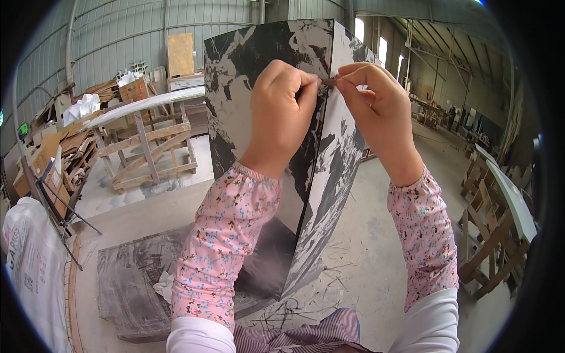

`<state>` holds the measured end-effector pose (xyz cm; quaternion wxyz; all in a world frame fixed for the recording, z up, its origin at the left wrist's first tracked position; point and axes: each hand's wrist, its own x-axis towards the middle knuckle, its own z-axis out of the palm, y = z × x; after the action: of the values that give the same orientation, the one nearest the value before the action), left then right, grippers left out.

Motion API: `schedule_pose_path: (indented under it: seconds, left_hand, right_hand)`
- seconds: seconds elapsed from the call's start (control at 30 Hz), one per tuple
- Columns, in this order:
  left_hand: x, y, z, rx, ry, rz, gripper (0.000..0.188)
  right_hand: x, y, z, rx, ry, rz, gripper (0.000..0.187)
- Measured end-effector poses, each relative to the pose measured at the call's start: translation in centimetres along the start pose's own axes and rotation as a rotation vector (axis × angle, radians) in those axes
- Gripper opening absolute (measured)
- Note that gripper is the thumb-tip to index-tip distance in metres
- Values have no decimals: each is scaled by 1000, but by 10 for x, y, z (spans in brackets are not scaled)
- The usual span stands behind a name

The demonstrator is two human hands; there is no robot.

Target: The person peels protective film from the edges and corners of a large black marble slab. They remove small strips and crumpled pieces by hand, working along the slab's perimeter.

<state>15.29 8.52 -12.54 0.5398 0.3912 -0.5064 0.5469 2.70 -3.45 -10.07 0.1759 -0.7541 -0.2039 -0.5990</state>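
Observation:
A tall black-and-white marble-patterned block (347, 141) stands before me, its upright corner edge facing my way. My left hand (276, 115) is closed in a pinch at the upper part of that edge, over the left face. Across the corner my right hand (382, 109) pinches too, thumb against fingertips. Between the two sets of fingertips runs a short, thin, dark brownish strip (328, 82), held at both ends against or very near the edge. Its material is too small to make out. Patterned pink sleeve covers are on both forearms.
At the block's foot lies a dusty dark mat or sheet (135, 282), with thin dark strips (282, 320) scattered nearby. Wooden trestles (147, 147) carry a slab at left; another wooden stand (494, 235) is at right. Cardboard and scrap (59, 153) pile up by the left wall.

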Motion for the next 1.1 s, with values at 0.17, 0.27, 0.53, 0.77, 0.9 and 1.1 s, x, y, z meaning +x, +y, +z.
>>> schedule_pose_path:
  seconds: [0.17,0.27,0.53,0.77,0.9,1.1]
  left_hand:
    - [-15,1,-3,-15,-7,22,14]
    - [-25,1,-6,-27,-22,26,15]
    - [-54,6,-20,40,-92,-5,16]
    - [-76,11,-25,31,-113,-13,20]
    - [-86,14,-29,33,-131,-31,21]
    - [-101,21,-34,11,-144,-43,24]
  right_hand:
    - [-15,3,2,-23,-9,-60,6]
    - [-25,5,3,-46,-13,-91,7]
    - [-49,3,7,-154,-38,-172,11]
    - [-72,2,10,-102,-66,-134,12]
    - [-83,4,13,-111,-88,-151,12]
    - [-100,-2,13,-103,-134,-85,12]
